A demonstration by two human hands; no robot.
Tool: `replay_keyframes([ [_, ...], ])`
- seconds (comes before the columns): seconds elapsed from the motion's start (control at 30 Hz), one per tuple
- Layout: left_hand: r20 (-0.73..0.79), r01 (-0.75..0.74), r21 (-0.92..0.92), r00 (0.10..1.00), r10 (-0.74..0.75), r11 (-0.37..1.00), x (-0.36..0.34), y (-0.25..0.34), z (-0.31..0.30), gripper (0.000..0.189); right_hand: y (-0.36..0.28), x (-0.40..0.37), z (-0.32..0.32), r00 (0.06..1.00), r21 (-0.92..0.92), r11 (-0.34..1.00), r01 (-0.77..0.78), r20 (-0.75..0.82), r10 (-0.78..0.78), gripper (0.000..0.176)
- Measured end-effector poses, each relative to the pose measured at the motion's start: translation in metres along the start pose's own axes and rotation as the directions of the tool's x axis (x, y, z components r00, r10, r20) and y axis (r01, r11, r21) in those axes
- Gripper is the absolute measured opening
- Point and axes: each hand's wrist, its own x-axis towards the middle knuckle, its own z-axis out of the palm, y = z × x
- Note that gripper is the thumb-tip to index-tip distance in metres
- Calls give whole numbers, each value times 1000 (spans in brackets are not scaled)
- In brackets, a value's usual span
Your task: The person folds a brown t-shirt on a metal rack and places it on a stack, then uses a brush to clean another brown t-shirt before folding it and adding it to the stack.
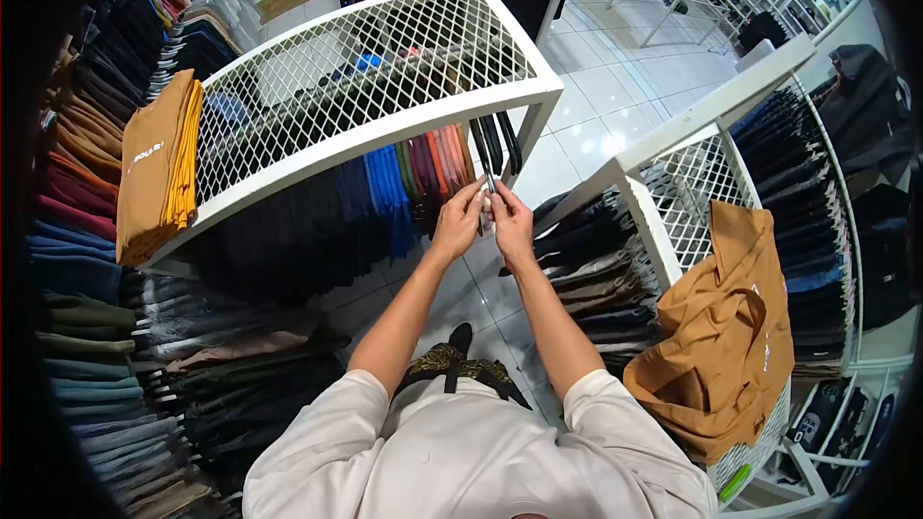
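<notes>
My left hand (460, 218) and my right hand (512, 221) meet at the end of the white mesh-topped rack, both with fingers closed in a pinch. Between the fingertips is a narrow dark piece (489, 181) with a pale bit beside it; its kind is too small to tell. Just beyond the fingers, black hangers (496, 142) hang at the rack's end. Coral and maroon garments (444, 163) hang left of them, beside bright blue ones (387, 183).
Folded brown and yellow shirts (154, 168) lie on the left end of the mesh-topped rack (385, 115). A crumpled brown shirt (726, 336) lies on the right rack, with a green object (735, 483) near it. Rows of trousers (87, 327) line the left side.
</notes>
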Motion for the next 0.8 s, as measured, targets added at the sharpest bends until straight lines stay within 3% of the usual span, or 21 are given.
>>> replay_keyframes([
  [0.03, -57, -121, 50, 991, 124, 991, 9, 2, -3, 39, -3, 10, 6, 999, -31, 999, 44, 1, -44, 44],
  [0.07, -61, -122, 52, 990, 126, 991, 18, 4, -6, 39, -4, 20, 11, 997, -17, 997, 74, 22, -73, 44],
  [0.3, -11, 21, 76, 1000, -21, 997, 53, 6, -22, 39, -8, 57, 25, 998, -55, 997, 58, 7, -58, 40],
  [0.4, -3, -89, -31, 996, 89, 996, 68, -12, -18, 40, 3, 73, 26, 993, 0, 994, 113, 26, -113, 38],
  [0.5, 12, -42, -90, 999, 43, 995, 72, -12, -16, 41, 14, 90, 24, 996, -21, 996, 86, 17, -85, 38],
  [0.6, 77, 30, 0, 997, -30, 1000, 83, -16, -16, 40, 11, 94, 23, 999, -97, 994, 49, -17, -51, 39],
  [0.67, 88, 27, 12, 996, -28, 1000, 88, -22, -14, 40, -1, 90, 26, 998, 14, 999, -40, -47, 41, 40],
  [0.8, 114, 20, 30, 993, -23, 999, 80, -22, -14, 41, 54, 112, 10, 997, -64, 996, 59, -50, -63, 39],
])
